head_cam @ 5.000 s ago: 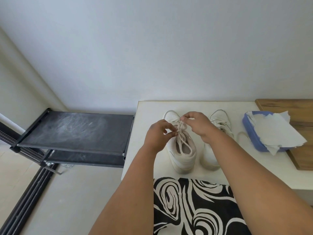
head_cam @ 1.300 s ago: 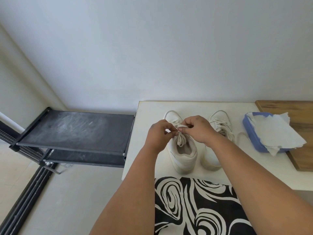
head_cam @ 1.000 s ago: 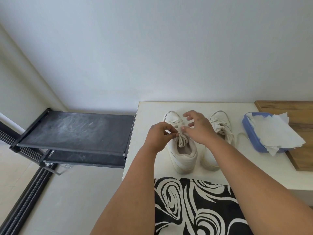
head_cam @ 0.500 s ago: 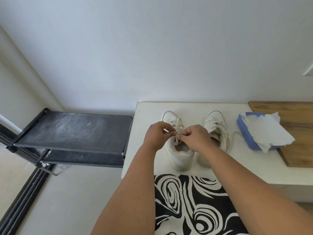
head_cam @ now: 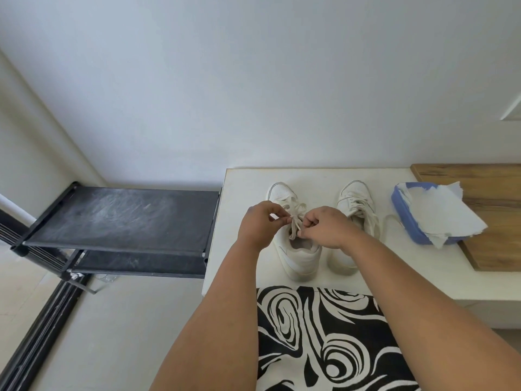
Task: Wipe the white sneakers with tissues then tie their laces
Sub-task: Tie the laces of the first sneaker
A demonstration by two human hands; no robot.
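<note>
Even, soft daylight, bright throughout; faint shadows beneath the sneakers (head_cam: 298,249); wide-angle bending toward 9 o'clock edge; focus sharp, no glare.

We're in a home, looks like an entryway: plain white wall (head_cam: 253,80), a dusty black shoe rack (head_cam: 121,218) on the pale floor (head_cam: 112,334), white tabletop (head_cam: 245,182), wooden board (head_cam: 496,187) alongside.

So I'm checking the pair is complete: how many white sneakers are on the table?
2. The left sneaker stands under both hands, which pinch its laces. The right sneaker stands beside it, toward the blue tissue box, its heel partly hidden by the right forearm.
</note>
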